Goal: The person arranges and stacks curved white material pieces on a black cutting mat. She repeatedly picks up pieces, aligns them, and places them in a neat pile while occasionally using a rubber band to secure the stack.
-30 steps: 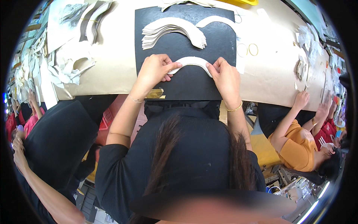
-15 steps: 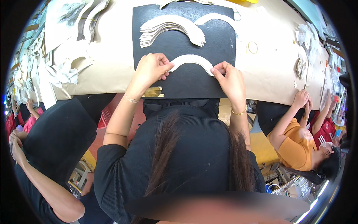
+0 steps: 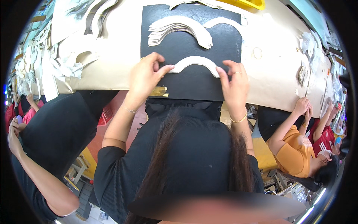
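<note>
Opening out since half a second ago, the person's left hand [image 3: 146, 77] and right hand [image 3: 235, 85] have lifted their fingers from the ends of the curved white strip [image 3: 195, 60], thumbs spread apart from the fingers, though I can't tell whether either thumb still touches it. It lies arched on the black mat [image 3: 186, 87] between them, just below a fanned stack of curved pieces [image 3: 182, 23], with the paper-covered bench [image 3: 119, 48] spreading to both sides.

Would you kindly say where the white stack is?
In the head view, the white stack lies upper left on the black mat, beyond the nearest strip.
</note>
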Motion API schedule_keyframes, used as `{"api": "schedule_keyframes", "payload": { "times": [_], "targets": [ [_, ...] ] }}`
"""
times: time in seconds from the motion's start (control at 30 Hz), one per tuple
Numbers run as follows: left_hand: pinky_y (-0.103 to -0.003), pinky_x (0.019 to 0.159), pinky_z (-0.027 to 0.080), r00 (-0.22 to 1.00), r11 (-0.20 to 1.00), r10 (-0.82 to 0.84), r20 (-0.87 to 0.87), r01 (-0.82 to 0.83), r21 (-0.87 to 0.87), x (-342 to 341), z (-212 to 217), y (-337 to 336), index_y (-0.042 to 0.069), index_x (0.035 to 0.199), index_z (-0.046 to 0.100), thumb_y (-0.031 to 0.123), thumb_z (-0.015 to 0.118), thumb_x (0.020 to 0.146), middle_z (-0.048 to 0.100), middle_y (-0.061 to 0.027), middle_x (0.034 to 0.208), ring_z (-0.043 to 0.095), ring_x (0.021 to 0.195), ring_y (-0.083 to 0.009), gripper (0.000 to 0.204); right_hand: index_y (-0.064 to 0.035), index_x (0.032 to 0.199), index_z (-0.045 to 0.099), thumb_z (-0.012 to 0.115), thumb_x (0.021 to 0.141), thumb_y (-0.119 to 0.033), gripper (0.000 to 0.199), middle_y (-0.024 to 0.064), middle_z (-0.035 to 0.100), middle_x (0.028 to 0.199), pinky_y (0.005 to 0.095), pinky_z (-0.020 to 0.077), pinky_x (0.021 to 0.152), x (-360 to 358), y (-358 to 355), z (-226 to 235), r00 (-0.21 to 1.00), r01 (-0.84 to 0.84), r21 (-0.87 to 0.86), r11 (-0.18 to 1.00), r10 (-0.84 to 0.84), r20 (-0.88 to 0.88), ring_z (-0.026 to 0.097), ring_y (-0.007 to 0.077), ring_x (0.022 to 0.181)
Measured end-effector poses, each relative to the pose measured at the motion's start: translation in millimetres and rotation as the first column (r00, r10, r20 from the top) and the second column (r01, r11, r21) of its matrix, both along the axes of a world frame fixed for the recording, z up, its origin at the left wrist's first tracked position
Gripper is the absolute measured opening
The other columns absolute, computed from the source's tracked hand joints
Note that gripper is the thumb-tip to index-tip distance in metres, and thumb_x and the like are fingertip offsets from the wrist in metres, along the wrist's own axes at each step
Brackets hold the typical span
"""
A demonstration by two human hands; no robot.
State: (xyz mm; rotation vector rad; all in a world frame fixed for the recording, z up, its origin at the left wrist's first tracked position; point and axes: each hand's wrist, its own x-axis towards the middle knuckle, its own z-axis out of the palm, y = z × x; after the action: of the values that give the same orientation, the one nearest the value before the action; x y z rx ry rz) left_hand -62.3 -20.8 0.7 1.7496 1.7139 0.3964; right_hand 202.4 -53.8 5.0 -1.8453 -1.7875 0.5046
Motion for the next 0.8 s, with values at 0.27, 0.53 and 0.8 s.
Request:
{"api": "schedule_keyframes", "payload": {
  "times": [0.27,0.53,0.8],
  "targets": [
    [-0.037,0.079,0.041,0.970,0.880,-0.199,-0.137,0.239,0.410,32,-30,-17,0.008,0.112,0.070,0.020,0.078,0.080,0.058,-0.0054,0.098,0.054,0.089,-0.0237,0.036,-0.0096,0.117,0.070,0.074,0.082,-0.013,0.035,0.0094,0.055,0.093,0.0386,0.0476,0.077,-26,15,-8,0.969,-0.247,-0.008,0.969,0.246,-0.008,0.058,0.0263,0.085],
    [-0.035,0.078,0.040,0.981,0.862,-0.192,0.033,0.152,0.484,32,-42,-23,0.010,0.101,0.072,0.012,0.078,0.079,0.060,-0.0036,0.094,0.055,0.087,-0.0224,0.023,-0.0121,0.120,0.069,0.074,0.082,-0.011,0.039,0.0099,0.054,0.097,0.0386,0.0487,0.081,-29,18,-14,0.957,-0.286,0.004,0.958,0.286,-0.036,0.059,0.0272,0.091],
    [-0.037,0.081,0.041,0.974,0.881,-0.227,0.001,0.205,0.425,31,-37,-22,0.009,0.104,0.068,0.010,0.076,0.081,0.058,-0.0056,0.100,0.055,0.093,-0.0244,0.025,-0.0099,0.103,0.073,0.075,0.080,-0.007,0.023,0.0089,0.059,0.105,0.0377,0.0492,0.084,-14,22,-6,0.917,-0.389,0.019,0.921,0.389,-0.087,0.059,0.0263,0.097]
  ]
}}
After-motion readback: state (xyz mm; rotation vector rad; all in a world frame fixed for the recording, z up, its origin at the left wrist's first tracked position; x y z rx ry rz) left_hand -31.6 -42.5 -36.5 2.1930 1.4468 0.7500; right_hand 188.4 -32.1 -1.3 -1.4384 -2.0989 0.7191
